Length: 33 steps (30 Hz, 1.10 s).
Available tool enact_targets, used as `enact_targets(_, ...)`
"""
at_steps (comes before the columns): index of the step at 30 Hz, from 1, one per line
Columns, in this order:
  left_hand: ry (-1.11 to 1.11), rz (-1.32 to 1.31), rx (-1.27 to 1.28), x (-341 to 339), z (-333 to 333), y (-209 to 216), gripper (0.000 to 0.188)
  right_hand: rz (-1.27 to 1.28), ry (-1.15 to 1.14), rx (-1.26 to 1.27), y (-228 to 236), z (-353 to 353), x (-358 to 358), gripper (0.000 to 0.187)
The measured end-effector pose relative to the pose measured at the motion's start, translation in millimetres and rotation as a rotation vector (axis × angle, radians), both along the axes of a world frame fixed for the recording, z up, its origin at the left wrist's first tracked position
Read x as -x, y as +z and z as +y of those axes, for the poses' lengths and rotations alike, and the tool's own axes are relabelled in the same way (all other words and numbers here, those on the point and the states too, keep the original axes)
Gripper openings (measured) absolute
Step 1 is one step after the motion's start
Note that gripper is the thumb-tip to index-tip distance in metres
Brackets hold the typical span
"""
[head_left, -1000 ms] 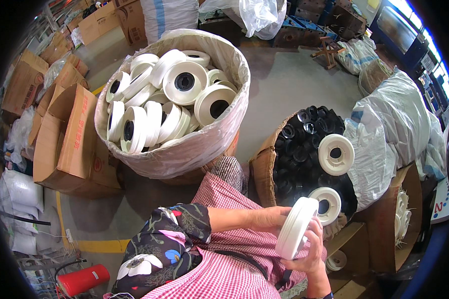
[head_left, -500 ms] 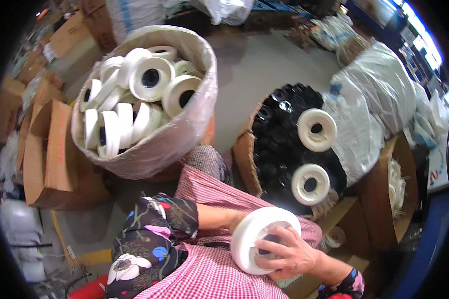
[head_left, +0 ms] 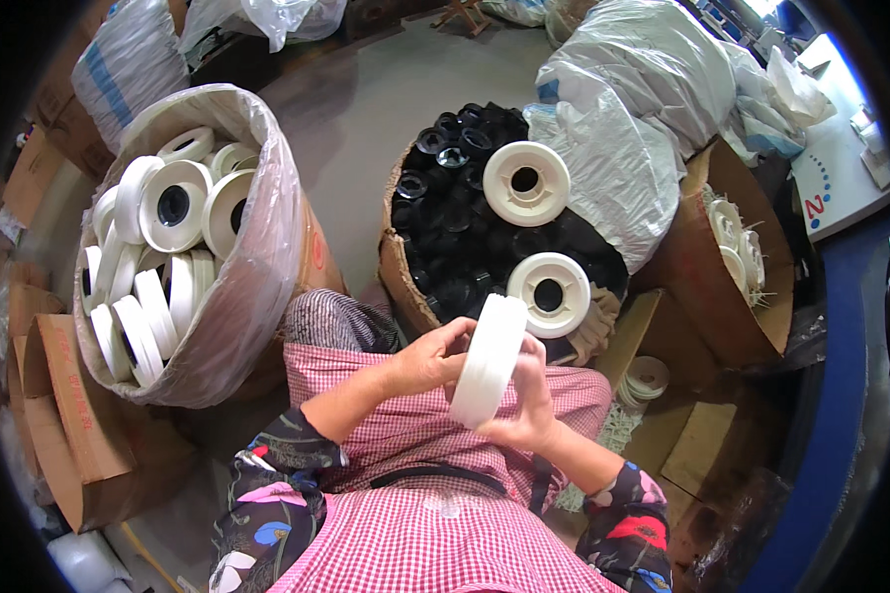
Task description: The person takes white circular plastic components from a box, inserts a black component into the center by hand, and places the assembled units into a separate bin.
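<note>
Above my lap I hold a white plastic wheel point(head_left: 489, 361) on edge, slightly tilted, so its ridged rim shows and its flat faces are mostly hidden. My left hand point(head_left: 428, 362) grips it from the left, my right hand point(head_left: 527, 403) from the right with the thumb at its lower edge. Just beyond are two more cream-white wheels with dark centre holes: a far wheel point(head_left: 552, 188) and a nearer wheel point(head_left: 576, 296). They lie on a heap of black ring-shaped plastic parts point(head_left: 455, 219) in an open carton point(head_left: 398, 282).
To the left stands a plastic-lined round bin point(head_left: 252, 316) of white wheels point(head_left: 196, 188), many with black centres. A brown carton point(head_left: 84, 425) is beside it. At right are white plastic sacks point(head_left: 643, 74), a carton point(head_left: 697, 277) with white parts, and a low box point(head_left: 702, 445) with white rings.
The wheel has been raised off my lap and turned from face-up to on edge. My right hand has left its centre for the side. The view has shifted rightward.
</note>
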<state>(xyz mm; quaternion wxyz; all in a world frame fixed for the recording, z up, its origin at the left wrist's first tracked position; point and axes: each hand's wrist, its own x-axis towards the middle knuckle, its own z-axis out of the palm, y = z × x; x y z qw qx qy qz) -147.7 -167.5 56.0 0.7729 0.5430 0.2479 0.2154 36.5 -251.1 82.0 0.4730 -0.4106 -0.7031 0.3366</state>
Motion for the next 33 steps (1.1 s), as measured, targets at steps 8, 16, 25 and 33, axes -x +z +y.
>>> enact_targets(8,-0.125,0.285,-0.081,32,18,14,0.066,0.276,0.051,1.256,-13,11,12,0.047)
enact_targets(16,-0.093,0.39,-0.28,21,3,32,0.084,0.381,-0.205,0.552,-30,10,38,0.042)
enact_targets(25,-0.037,0.682,-0.681,15,-21,43,0.078,1.166,-0.001,1.15,-32,27,29,0.042)
enact_targets(33,0.302,0.577,-0.703,25,-16,14,0.063,1.186,-0.275,1.052,1,47,64,0.05)
